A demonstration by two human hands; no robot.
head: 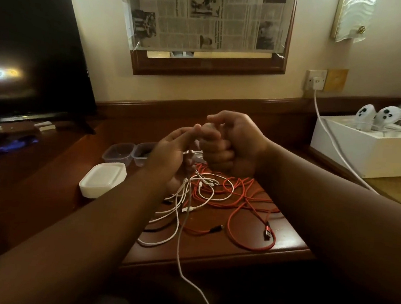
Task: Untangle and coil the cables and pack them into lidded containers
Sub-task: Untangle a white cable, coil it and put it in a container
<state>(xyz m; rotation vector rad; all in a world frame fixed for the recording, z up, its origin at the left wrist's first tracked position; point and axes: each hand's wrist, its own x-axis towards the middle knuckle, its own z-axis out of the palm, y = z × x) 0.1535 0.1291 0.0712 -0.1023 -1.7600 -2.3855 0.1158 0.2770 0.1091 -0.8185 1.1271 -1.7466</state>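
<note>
A tangle of orange cables (243,201) and white cables (205,189) lies on the brown table (291,243). My right hand (229,147) is held above the tangle in a fist, gripping part of a white cable. My left hand (169,156) sits just left of it and pinches the same white cable (180,243), which hangs down past the table's front edge. Two clear open containers (130,154) stand behind my left hand. A white lidded container (102,178) sits left of the tangle.
A dark TV screen (32,42) stands at the left. A white box (368,147) with white controllers sits at the right, with a white cord (329,138) running from a wall socket. A newspaper-covered frame (208,16) hangs on the wall.
</note>
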